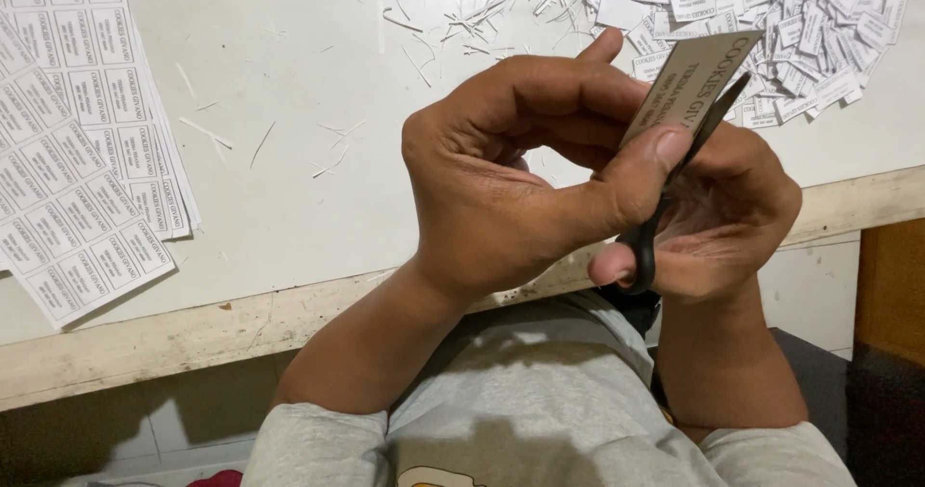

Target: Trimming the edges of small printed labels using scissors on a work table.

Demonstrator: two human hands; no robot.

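Scissors [674, 179] with black handles sit in the right hand [723, 227], its fingers curled through the loops and closed on them, blades angled up and away from the person. The left hand [501, 188] pinches a small printed paper label strip [689, 78] between thumb and forefinger, holding it upright just against the blades. Both hands hover above the near edge of the white worktop [289, 111], in front of the person's grey shirt.

The step in hand looks like trimming: the strip meets the blades, so a cut along its edge seems under way. The next move likely calls for a steady pinch, the printed border lined up with the blades, and the thumb kept out of their path.

On the worktop, uncut printed label sheets [77, 140] lie stacked at the left. A heap of cut labels [800, 34] lies at the far right, with thin paper slivers [462, 5] scattered beside it.
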